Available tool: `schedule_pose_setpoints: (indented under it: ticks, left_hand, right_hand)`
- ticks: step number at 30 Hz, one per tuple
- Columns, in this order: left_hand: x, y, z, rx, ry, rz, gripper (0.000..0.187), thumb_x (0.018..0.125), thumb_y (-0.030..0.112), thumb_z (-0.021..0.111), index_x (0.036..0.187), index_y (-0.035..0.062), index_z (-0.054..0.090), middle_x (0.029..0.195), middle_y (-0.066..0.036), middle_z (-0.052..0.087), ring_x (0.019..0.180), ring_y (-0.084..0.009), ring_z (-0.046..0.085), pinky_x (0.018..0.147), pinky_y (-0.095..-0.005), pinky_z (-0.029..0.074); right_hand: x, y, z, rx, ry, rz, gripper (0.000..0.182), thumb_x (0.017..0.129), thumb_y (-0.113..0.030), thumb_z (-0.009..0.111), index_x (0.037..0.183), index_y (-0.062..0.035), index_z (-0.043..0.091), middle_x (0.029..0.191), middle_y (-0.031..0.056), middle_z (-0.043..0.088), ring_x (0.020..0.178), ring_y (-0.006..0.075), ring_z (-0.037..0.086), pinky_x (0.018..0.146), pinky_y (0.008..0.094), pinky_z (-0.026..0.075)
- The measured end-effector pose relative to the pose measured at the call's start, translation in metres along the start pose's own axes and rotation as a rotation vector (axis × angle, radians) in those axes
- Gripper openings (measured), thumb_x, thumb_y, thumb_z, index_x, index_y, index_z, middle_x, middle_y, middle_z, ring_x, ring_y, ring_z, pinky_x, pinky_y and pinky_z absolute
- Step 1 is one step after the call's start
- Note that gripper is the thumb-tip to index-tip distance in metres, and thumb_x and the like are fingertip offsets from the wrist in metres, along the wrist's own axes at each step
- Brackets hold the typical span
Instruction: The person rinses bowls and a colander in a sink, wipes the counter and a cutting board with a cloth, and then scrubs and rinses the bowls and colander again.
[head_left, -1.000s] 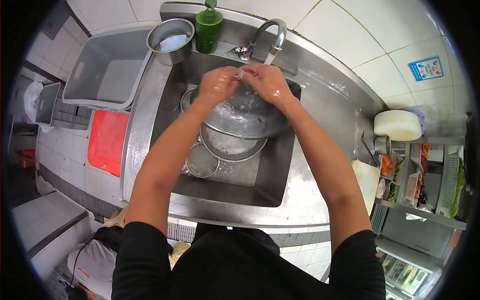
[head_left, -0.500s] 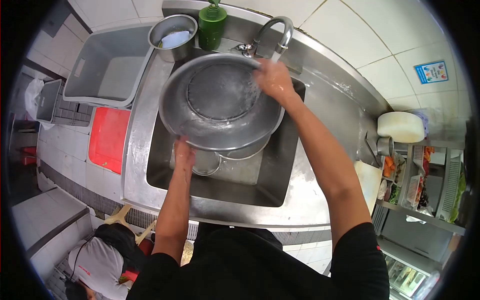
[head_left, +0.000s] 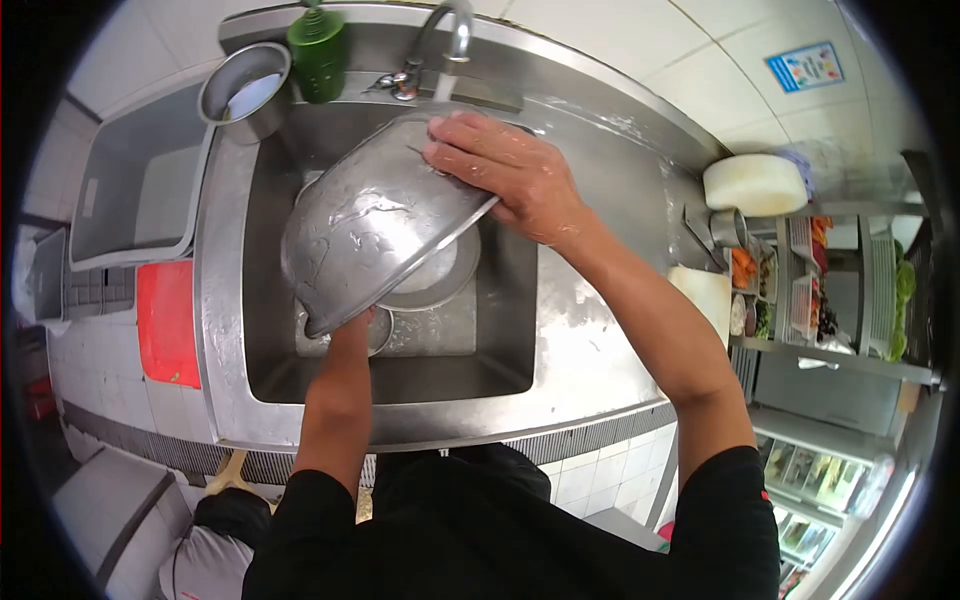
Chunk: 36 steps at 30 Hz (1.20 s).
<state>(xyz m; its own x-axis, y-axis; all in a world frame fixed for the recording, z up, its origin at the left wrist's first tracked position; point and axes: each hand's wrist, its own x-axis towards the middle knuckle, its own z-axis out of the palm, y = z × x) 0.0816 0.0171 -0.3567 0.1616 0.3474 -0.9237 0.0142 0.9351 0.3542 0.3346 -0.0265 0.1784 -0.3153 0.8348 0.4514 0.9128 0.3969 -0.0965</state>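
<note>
Two hands are at one big metal bowl [head_left: 365,210], and I watch from far off through the head camera. The bowl is over the sink [head_left: 450,382], tipped on its side, so I see its shiny, wet outside. Its rim slants from low on the left up to the right.

The right hand [head_left: 515,170] grips the bowl near the high end of the rim, with its fingers on the outside. I see only a bit of the left hand [head_left: 367,320], by the low end. The bowl hides its fingers, so I cannot tell if they grip.

Water comes from the tap [head_left: 461,40], close behind the top of the bowl. I cannot see where it lands.

I see a good strip of room between the bowl and the front edge of the sink, and the left arm crosses it. Room is tighter on the left, where the bowl is near the sink's wall. The right arm goes over the sink's right edge. Below the bowl is a metal pan [head_left: 455,280], with a small round thing [head_left: 382,335] near it. A metal pot [head_left: 265,122] stands at the back left corner, just beside a green bottle [head_left: 318,60].
</note>
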Motion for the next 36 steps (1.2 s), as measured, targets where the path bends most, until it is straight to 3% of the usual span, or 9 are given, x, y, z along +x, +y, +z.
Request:
schedule_pose_setpoints:
  ticks: [5, 12, 15, 24, 25, 26, 30, 33, 36]
  left_hand:
    - [-0.02, 0.064, 0.002, 0.431, 0.001, 0.16, 0.04, 0.082, 0.023, 0.067, 0.117, 0.0044, 0.061, 0.12, -0.014, 0.061, 0.109, -0.0264, 0.06, 0.091, -0.0401, 0.05]
    - [-0.12, 0.162, 0.066, 0.903, 0.086, 0.36, 0.045, 0.08, 0.023, 0.063, 0.117, -0.0039, 0.063, 0.123, -0.021, 0.063, 0.109, -0.0274, 0.064, 0.094, -0.0367, 0.049]
    - [-0.212, 0.201, 0.113, 1.547, 0.296, 0.934, 0.035, 0.078, 0.02, 0.06, 0.107, -0.0003, 0.067, 0.109, -0.023, 0.067, 0.104, -0.0372, 0.064, 0.088, -0.046, 0.051]
    - [-0.279, 0.241, 0.223, 1.691, 0.242, 1.53, 0.017, 0.081, 0.012, 0.059, 0.092, 0.005, 0.069, 0.1, -0.015, 0.067, 0.093, -0.0342, 0.066, 0.082, -0.0455, 0.052]
    - [-0.304, 0.248, 0.228, 1.742, 0.181, 1.873, 0.017, 0.08, 0.014, 0.06, 0.091, 0.0061, 0.069, 0.1, -0.014, 0.067, 0.089, -0.0337, 0.066, 0.08, -0.0453, 0.052]
    - [-0.321, 0.254, 0.232, 1.762, 0.106, 2.224, 0.016, 0.078, 0.015, 0.061, 0.09, 0.0073, 0.069, 0.099, -0.013, 0.067, 0.085, -0.0331, 0.065, 0.079, -0.045, 0.052]
    - [-0.328, 0.271, 0.246, 1.755, 0.029, 2.213, 0.017, 0.075, 0.014, 0.062, 0.09, 0.01, 0.07, 0.091, -0.013, 0.066, 0.079, -0.0329, 0.063, 0.079, -0.0451, 0.052]
    - [-0.322, 0.274, 0.244, 1.895, 0.064, 1.966, 0.017, 0.076, 0.012, 0.06, 0.09, 0.0088, 0.069, 0.089, -0.013, 0.067, 0.085, -0.0344, 0.065, 0.081, -0.0449, 0.052]
    - [-0.322, 0.27, 0.224, 1.879, 0.028, 1.625, 0.02, 0.08, 0.012, 0.057, 0.095, 0.0086, 0.07, 0.094, -0.014, 0.069, 0.095, -0.035, 0.065, 0.085, -0.0456, 0.051]
  right_hand:
    - [-0.044, 0.012, -0.049, 0.032, 0.14, 0.045, 0.05, 0.071, 0.002, 0.065, 0.12, -0.01, 0.067, 0.125, 0.0098, 0.065, 0.118, 0.0311, 0.06, 0.104, 0.04, 0.047]
    - [-0.161, 0.035, -0.099, 0.003, 0.499, 0.662, 0.049, 0.072, 0.013, 0.052, 0.116, -0.0023, 0.064, 0.124, 0.0106, 0.065, 0.119, 0.0251, 0.059, 0.102, 0.0336, 0.044]
    - [-0.207, 0.03, -0.109, 0.14, 0.66, 1.387, 0.029, 0.088, 0.001, 0.058, 0.117, 0.0036, 0.061, 0.116, 0.0115, 0.066, 0.107, 0.0203, 0.06, 0.093, 0.0313, 0.046]
    - [-0.371, 0.006, -0.053, 0.774, 1.213, 1.894, 0.049, 0.092, -0.017, 0.062, 0.134, 0.0029, 0.045, 0.128, 0.0205, 0.056, 0.107, 0.033, 0.062, 0.091, 0.0481, 0.052]
    - [-0.372, -0.001, -0.051, 0.872, 1.256, 1.966, 0.051, 0.094, -0.023, 0.06, 0.136, 0.0017, 0.043, 0.13, 0.0207, 0.055, 0.108, 0.0337, 0.062, 0.092, 0.0498, 0.052]
    - [-0.37, -0.011, -0.05, 0.876, 1.256, 1.969, 0.051, 0.094, -0.023, 0.06, 0.136, 0.0017, 0.043, 0.13, 0.0207, 0.055, 0.108, 0.0337, 0.062, 0.092, 0.0498, 0.052]
    - [-0.356, -0.066, -0.041, 1.354, 0.653, 1.907, 0.052, 0.096, -0.038, 0.058, 0.131, -0.001, 0.049, 0.123, 0.0155, 0.059, 0.104, 0.0268, 0.064, 0.088, 0.0401, 0.054]
    - [-0.321, -0.093, -0.012, 1.295, 0.021, 1.724, 0.04, 0.094, -0.035, 0.061, 0.111, 0.0006, 0.065, 0.103, 0.0102, 0.069, 0.096, 0.02, 0.067, 0.083, 0.0324, 0.054]
    - [-0.267, -0.071, 0.033, 1.201, 0.07, 1.501, 0.033, 0.096, -0.031, 0.059, 0.1, 0.0008, 0.068, 0.092, 0.0066, 0.069, 0.083, 0.0133, 0.064, 0.075, 0.0269, 0.051]
